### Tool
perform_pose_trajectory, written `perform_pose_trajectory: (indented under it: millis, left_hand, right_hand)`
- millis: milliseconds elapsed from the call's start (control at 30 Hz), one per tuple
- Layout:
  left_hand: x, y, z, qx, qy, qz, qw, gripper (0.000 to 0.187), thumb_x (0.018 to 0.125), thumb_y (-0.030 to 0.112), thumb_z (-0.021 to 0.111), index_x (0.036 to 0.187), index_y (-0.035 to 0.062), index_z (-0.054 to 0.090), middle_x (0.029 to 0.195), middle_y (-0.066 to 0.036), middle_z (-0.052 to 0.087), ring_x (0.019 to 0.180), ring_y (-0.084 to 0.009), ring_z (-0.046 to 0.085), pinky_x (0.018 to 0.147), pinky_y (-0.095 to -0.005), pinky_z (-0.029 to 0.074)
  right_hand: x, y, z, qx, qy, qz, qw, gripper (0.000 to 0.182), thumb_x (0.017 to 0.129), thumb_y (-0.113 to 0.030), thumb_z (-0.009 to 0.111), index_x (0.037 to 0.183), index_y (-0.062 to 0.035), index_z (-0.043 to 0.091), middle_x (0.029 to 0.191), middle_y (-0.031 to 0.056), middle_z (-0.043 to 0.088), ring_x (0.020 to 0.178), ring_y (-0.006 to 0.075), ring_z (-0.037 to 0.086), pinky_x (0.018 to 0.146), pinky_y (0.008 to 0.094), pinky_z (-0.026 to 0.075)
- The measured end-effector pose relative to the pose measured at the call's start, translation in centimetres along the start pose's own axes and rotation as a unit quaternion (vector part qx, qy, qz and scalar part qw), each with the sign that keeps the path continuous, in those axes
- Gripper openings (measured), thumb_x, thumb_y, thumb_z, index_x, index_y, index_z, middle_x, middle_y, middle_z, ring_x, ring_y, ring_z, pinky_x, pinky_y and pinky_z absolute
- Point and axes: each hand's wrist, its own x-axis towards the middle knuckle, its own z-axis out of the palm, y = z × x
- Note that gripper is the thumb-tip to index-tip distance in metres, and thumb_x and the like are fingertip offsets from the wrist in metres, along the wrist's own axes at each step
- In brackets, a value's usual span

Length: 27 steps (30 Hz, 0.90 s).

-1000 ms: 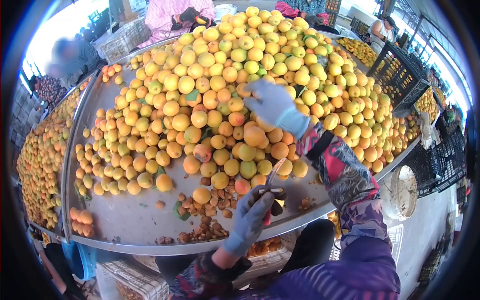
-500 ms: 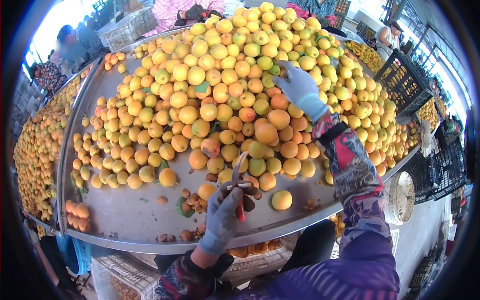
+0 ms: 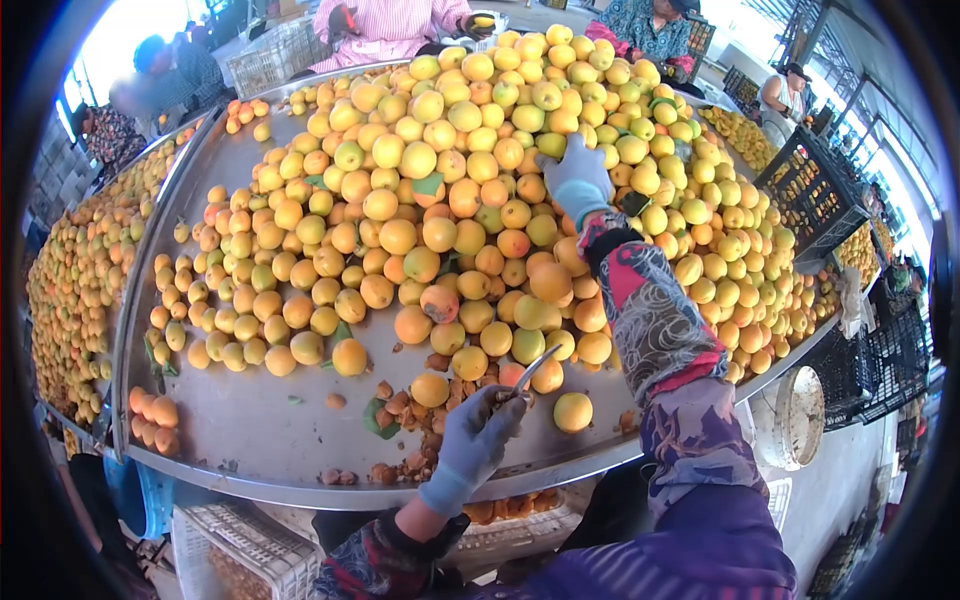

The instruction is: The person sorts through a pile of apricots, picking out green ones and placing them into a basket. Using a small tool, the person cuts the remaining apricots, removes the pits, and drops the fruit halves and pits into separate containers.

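Right hand [image 3: 577, 178], gloved: being kept on the upper middle of the apricot pile [image 3: 397, 236], now being placed further left across the fruit than half a second ago; its fingers are being bent down, and whether an apricot is being gripped is not being shown. Left hand [image 3: 472, 442], gloved: being held low over the near part of the metal tabletop [image 3: 240, 420], its fingers being closed around a small knife [image 3: 538, 369]. Blade: now being tilted to the right, where it was being pointed nearly upright, the red handle being hidden from view. By judgement, no cut is being made; the fruit is being handled by the right hand alone, while the knife is being kept ready. Lone apricot [image 3: 572, 412]: being left on bare metal, just to the right of the left hand and apart from the pile. Surroundings: loose pits [image 3: 397, 402] and a green leaf [image 3: 378, 420] are being scattered beside the left hand, cluttering the near surface; further fruit is being crowded around the right hand, and part of the pile is being covered by the patterned sleeve [image 3: 665, 325]. Beyond the right edge, a black crate [image 3: 815, 195] and a white bucket [image 3: 800, 415] are being kept; opposite, a place is being occupied by a co-worker in pink [image 3: 380, 25].
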Motion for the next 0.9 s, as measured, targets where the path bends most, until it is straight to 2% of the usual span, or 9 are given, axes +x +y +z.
perform_pose_trajectory:
  millis: [300,400,567,633,700,767,800,833,900]
  left_hand:
    - [0.1,-0.9,-0.4,0.007,-0.015,0.017,1.000,0.018,0.092,0.020,0.061,0.099,0.0030,0.060,0.071,0.006,0.050,0.059,-0.0008,0.039,0.051,-0.0175,0.031]
    - [-0.1,-0.6,-0.4,0.033,-0.026,-0.029,0.999,0.020,0.094,0.018,0.058,0.103,0.0000,0.061,0.078,0.003,0.054,0.068,-0.0042,0.046,0.060,-0.0194,0.038]
    - [0.1,-1.2,-0.3,0.157,-0.020,0.068,0.985,0.020,0.093,0.016,0.060,0.106,-0.0007,0.060,0.083,0.003,0.056,0.072,-0.0036,0.047,0.064,-0.0181,0.039]
    - [0.3,-1.7,-0.4,0.145,-0.018,0.076,0.986,0.022,0.093,0.016,0.060,0.107,-0.0011,0.060,0.084,0.003,0.057,0.074,-0.0037,0.048,0.066,-0.0178,0.040]
    - [0.2,-1.7,-0.6,0.134,-0.017,0.085,0.987,0.024,0.092,0.016,0.061,0.108,-0.0016,0.059,0.086,0.002,0.057,0.076,-0.0038,0.050,0.068,-0.0175,0.041]
    - [0.2,-1.5,-0.7,0.283,0.028,0.142,0.948,0.023,0.088,0.014,0.063,0.105,-0.0014,0.061,0.093,-0.008,0.063,0.078,-0.0124,0.058,0.071,-0.0261,0.047]
    - [0.1,-1.5,-0.7,0.282,0.026,0.140,0.949,0.023,0.088,0.014,0.063,0.105,-0.0014,0.061,0.093,-0.008,0.063,0.078,-0.0124,0.058,0.071,-0.0261,0.047]
    - [0.2,-1.4,-0.9,0.222,0.057,0.139,0.963,0.025,0.089,0.016,0.062,0.109,0.0000,0.060,0.094,-0.008,0.063,0.079,-0.0143,0.059,0.072,-0.0267,0.048]
    - [0.8,-0.3,-1.0,0.162,0.077,0.139,0.974,0.027,0.090,0.018,0.060,0.112,0.0014,0.059,0.095,-0.008,0.063,0.081,-0.0161,0.060,0.074,-0.0272,0.049]
  right_hand:
    - [0.0,-0.4,-0.1,0.016,-0.008,0.036,0.999,0.061,0.078,-0.051,0.067,0.125,-0.0152,0.048,0.120,0.0238,0.051,0.101,0.0398,0.061,0.082,0.0480,0.051]
    - [-0.2,-0.1,0.4,0.029,0.016,0.029,0.999,0.064,0.077,-0.050,0.067,0.126,-0.0132,0.048,0.120,0.0268,0.050,0.101,0.0414,0.060,0.082,0.0469,0.051]
    - [0.4,-0.4,0.6,0.087,0.008,0.077,0.993,0.066,0.074,-0.046,0.073,0.125,-0.0108,0.049,0.120,0.0277,0.050,0.103,0.0408,0.059,0.086,0.0449,0.050]
    - [0.9,0.4,0.7,0.097,0.007,0.029,0.995,0.067,0.073,-0.045,0.074,0.125,-0.0102,0.051,0.121,0.0286,0.049,0.102,0.0404,0.060,0.088,0.0420,0.050]
    - [1.8,1.4,1.0,0.111,0.012,0.015,0.994,0.071,0.070,-0.043,0.077,0.125,-0.0077,0.051,0.116,0.0273,0.054,0.101,0.0376,0.061,0.088,0.0404,0.049]
    - [1.9,2.1,0.4,0.210,0.035,-0.001,0.977,0.075,0.067,-0.043,0.080,0.125,-0.0049,0.051,0.105,0.0214,0.062,0.096,0.0305,0.063,0.084,0.0393,0.050]
    - [1.9,2.6,0.1,0.369,-0.004,0.018,0.929,0.073,0.065,-0.043,0.081,0.120,-0.0024,0.054,0.096,0.0157,0.066,0.090,0.0229,0.064,0.079,0.0366,0.051]
    - [0.6,2.1,-1.1,0.368,-0.002,0.018,0.930,0.073,0.065,-0.043,0.081,0.120,-0.0024,0.054,0.096,0.0157,0.066,0.090,0.0229,0.064,0.079,0.0366,0.051]
    - [-4.4,0.5,-4.5,0.469,-0.105,-0.058,0.875,0.064,0.067,-0.041,0.081,0.113,-0.0038,0.059,0.096,0.0126,0.066,0.086,0.0188,0.064,0.075,0.0340,0.051]
